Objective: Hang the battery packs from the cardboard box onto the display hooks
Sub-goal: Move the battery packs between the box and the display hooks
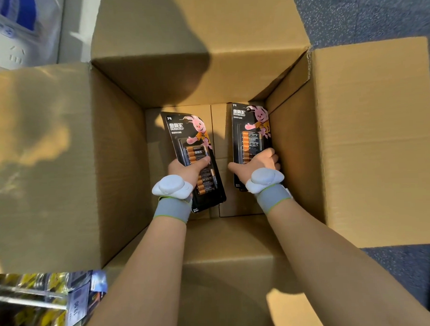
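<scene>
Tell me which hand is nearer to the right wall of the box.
Right. The right hand, gripping a pack, is close beside that wall; the left hand is farther, near the middle.

DURACELL, 金霸王 and 7号 on left battery pack (192, 144), DURACELL on right battery pack (249, 134), 19.90 on price tag (79, 306)

Two battery packs (195, 149) (250, 134) lie side by side inside the cardboard box (116, 146).

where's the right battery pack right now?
Head view: the right battery pack is deep inside the cardboard box, beside its right wall, held by the right hand; the left battery pack is to its left.
</scene>
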Motion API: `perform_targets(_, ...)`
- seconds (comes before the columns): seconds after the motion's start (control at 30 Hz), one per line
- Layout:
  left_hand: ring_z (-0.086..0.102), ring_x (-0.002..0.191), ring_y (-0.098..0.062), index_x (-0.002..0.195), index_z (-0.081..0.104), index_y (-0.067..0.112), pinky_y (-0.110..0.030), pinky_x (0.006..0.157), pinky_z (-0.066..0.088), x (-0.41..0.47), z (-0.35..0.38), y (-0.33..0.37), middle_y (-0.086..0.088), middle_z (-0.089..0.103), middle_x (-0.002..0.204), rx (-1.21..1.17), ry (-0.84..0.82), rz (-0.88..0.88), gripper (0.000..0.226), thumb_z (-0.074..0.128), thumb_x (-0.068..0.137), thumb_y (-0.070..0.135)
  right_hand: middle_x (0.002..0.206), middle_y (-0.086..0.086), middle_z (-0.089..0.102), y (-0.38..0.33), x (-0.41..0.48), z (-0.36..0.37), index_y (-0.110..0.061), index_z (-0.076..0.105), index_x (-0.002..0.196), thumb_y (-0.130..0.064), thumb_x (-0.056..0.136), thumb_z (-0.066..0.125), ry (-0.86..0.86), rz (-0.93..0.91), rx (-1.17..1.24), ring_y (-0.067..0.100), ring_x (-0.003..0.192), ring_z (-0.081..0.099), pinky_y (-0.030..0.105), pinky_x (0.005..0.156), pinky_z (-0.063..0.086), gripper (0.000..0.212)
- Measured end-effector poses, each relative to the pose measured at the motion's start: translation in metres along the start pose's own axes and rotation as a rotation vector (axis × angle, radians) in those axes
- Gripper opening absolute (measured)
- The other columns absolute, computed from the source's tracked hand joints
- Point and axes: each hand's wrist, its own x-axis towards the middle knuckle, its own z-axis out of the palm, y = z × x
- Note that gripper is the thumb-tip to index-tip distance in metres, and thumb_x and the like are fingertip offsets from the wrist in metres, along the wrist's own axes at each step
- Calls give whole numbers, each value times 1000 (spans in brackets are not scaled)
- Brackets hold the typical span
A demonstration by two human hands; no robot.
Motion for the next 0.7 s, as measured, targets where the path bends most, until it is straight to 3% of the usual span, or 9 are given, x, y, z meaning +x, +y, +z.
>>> perform_targets(0.2,66,80,-27,78,64,20,-32,72,55,-3,5,-3,-3,67,78,29,4,11,11,72,85,22,135,14,40,-8,-25,-9,-4,32,130,-45,66,80,4,-157,83,32,123,41,39,95,40,89)
perform_targets(0.3,65,86,-29,77,62,21,-36,81,54,-2,5,1,-3,65,79,63,32,7,21,63,91,36,130,13,45,-13,-34,-9,-4,33,128,-45,65,82,-116,-220,165,31,120,47,40,93,47,90)
perform_targets(0.37,63,90,-30,87,63,15,-40,90,51,-4,7,4,-6,64,86,121,60,-9,34,56,92,47,127,13,48,-13,-40,-7,-3,34,129,-45,63,83,-176,-277,231,32,118,49,42,95,48,92)
perform_targets(0.53,59,85,-26,100,67,9,-28,76,41,-10,11,13,-9,64,93,144,40,-53,60,33,97,58,128,10,45,-8,-54,0,-9,32,132,-44,62,84,-228,-378,239,30,120,46,44,100,43,94)
perform_targets(0.6,64,82,-22,101,69,10,-28,73,45,-10,11,12,-7,68,89,119,9,-42,60,39,93,62,127,9,46,-6,-55,0,-10,31,132,-42,61,85,-244,-396,251,29,118,48,45,99,45,95)
perform_targets(0.7,70,78,-18,97,70,19,-29,73,55,-10,9,6,-3,73,86,-6,-53,-3,32,67,85,49,126,10,46,-5,-57,0,-8,33,128,-39,61,85,-244,-427,248,29,117,49,44,97,46,90)
